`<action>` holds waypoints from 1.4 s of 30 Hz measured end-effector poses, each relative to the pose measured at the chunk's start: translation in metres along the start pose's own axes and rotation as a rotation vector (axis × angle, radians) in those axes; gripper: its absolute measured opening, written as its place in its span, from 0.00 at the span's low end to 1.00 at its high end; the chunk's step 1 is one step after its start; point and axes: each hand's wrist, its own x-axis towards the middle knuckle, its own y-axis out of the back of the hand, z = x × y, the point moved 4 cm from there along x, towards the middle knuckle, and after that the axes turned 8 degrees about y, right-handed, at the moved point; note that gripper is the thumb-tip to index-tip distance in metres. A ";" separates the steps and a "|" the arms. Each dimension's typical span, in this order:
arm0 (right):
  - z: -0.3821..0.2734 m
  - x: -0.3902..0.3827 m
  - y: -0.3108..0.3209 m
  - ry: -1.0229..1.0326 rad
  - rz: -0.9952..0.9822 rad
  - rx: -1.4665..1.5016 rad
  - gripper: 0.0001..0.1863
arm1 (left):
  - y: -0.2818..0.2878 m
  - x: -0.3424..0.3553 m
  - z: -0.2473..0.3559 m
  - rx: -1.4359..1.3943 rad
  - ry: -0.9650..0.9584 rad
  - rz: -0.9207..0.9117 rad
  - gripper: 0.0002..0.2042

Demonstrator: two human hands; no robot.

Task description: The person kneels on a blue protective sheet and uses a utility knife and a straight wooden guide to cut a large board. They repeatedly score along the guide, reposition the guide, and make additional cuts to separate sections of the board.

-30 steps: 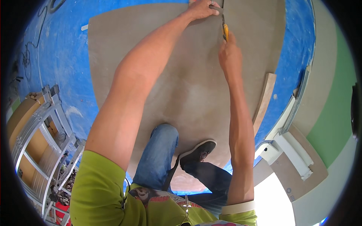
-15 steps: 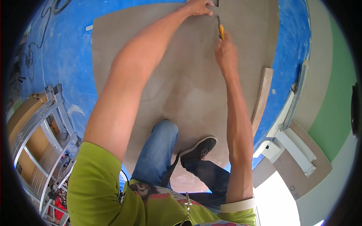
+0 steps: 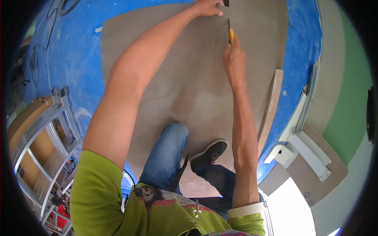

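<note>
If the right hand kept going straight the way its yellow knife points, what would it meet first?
Probably the left hand, pressed flat on the grey sheet just beyond the yellow utility knife held in the right hand; depth is unclear.

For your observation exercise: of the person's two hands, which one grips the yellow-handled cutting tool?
The right hand grips the yellow-handled knife. The left hand holds no tool; it presses flat near the far edge of the grey-brown board.

The dark straight thing (image 3: 225,2) under the left hand (image 3: 206,7) is chopped off by the top edge, so no idea what it is; the yellow-handled cutting tool (image 3: 230,34) is mostly buried in the right hand (image 3: 234,59), blade too tiny to make out; the aluminium stepladder (image 3: 47,129) runs out of the left rim.
</note>
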 end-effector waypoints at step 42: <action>0.017 -0.016 -0.002 0.031 -0.080 -0.050 0.22 | -0.039 0.024 0.072 1.243 -0.361 -0.219 0.16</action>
